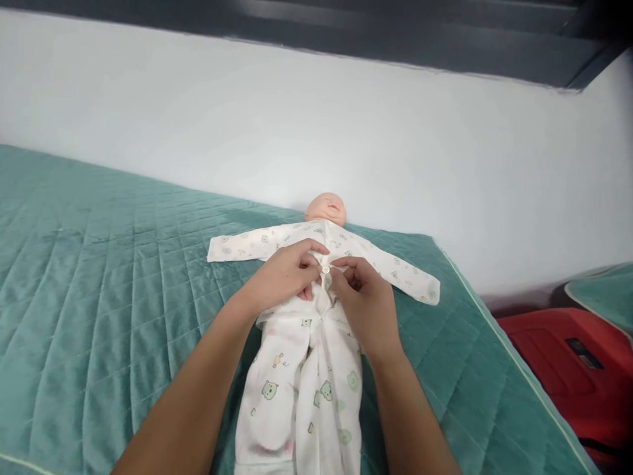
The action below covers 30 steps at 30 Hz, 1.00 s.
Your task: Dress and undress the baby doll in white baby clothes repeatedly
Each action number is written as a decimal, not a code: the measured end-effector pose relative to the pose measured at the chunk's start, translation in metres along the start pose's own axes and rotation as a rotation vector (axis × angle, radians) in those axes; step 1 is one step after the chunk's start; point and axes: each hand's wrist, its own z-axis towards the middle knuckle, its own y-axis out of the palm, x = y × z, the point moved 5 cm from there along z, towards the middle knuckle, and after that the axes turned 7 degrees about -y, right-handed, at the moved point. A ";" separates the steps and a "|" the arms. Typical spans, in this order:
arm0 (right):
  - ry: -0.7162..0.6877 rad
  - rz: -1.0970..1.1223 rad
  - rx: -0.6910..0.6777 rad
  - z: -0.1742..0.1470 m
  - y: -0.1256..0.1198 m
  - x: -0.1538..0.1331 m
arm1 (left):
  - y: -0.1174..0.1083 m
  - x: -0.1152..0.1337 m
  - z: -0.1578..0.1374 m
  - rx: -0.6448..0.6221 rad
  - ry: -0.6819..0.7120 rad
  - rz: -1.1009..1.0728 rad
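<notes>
A baby doll (326, 208) lies on its back, dressed in a white printed baby shirt (380, 257) with both sleeves spread wide. White printed baby trousers (277, 389) with green bear heads cover its legs. At the middle of the shirt front, a small pale button (325, 268) shows between my fingertips. My left hand (291, 270) pinches the shirt's front edge on the button's left side. From the right, my right hand (366, 297) pinches the fabric beside the button. Below the button the front edges part slightly.
A green quilted cover (123, 284) spreads under the doll, its piped edge running down at the right. Behind is a white wall (297, 119) beneath a dark ledge (346, 33). A red plastic object (558, 369) stands beyond the right edge.
</notes>
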 end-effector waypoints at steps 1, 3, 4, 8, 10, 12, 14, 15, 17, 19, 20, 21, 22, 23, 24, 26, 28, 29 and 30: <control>-0.003 -0.009 0.010 0.000 0.001 -0.001 | 0.000 0.000 0.000 -0.005 -0.003 0.009; -0.013 -0.009 0.018 -0.001 0.002 -0.002 | 0.000 0.000 -0.001 -0.016 -0.004 0.027; -0.017 -0.007 0.016 -0.001 0.002 -0.003 | 0.000 0.000 -0.001 -0.022 -0.002 0.033; -0.025 -0.029 0.000 -0.001 0.001 -0.004 | -0.001 -0.002 0.001 -0.021 -0.006 0.016; -0.026 -0.043 -0.001 -0.001 0.000 -0.004 | -0.002 -0.003 0.002 0.002 -0.016 0.010; -0.026 -0.039 -0.002 0.000 0.000 -0.004 | -0.003 -0.004 0.003 0.025 -0.024 0.014; -0.025 -0.021 -0.001 0.000 -0.001 -0.004 | -0.003 -0.003 0.003 0.037 -0.024 0.032; -0.024 -0.011 -0.002 0.000 0.000 -0.004 | -0.003 -0.003 0.003 0.041 -0.021 0.043; -0.022 -0.004 -0.002 0.000 0.000 -0.003 | -0.002 -0.002 0.002 0.045 -0.017 0.067; -0.015 -0.004 0.002 0.000 0.000 -0.002 | -0.001 -0.002 0.002 0.048 -0.016 0.084; -0.008 -0.003 0.007 0.000 0.000 -0.001 | -0.001 -0.002 0.001 0.047 -0.015 0.089; 0.000 -0.001 0.015 0.000 -0.001 0.000 | -0.001 -0.002 0.001 0.047 -0.014 0.094; 0.009 0.002 0.023 0.000 -0.001 0.000 | -0.001 -0.002 0.001 0.047 -0.012 0.099; 0.016 0.004 0.030 0.000 -0.001 0.001 | -0.001 -0.002 0.001 0.046 -0.009 0.105; 0.020 0.003 0.034 0.000 -0.001 0.001 | -0.001 -0.002 0.002 0.046 -0.006 0.110; 0.023 0.000 0.032 0.000 -0.001 0.002 | -0.001 -0.002 0.002 0.048 0.000 0.120; 0.019 0.006 0.017 0.001 -0.001 0.001 | -0.001 -0.001 0.002 0.048 0.004 0.125; 0.016 0.012 0.008 0.001 -0.001 0.000 | -0.001 -0.001 0.001 0.047 0.004 0.125; 0.013 0.018 -0.001 0.001 0.000 0.000 | -0.001 -0.001 0.001 0.046 0.003 0.124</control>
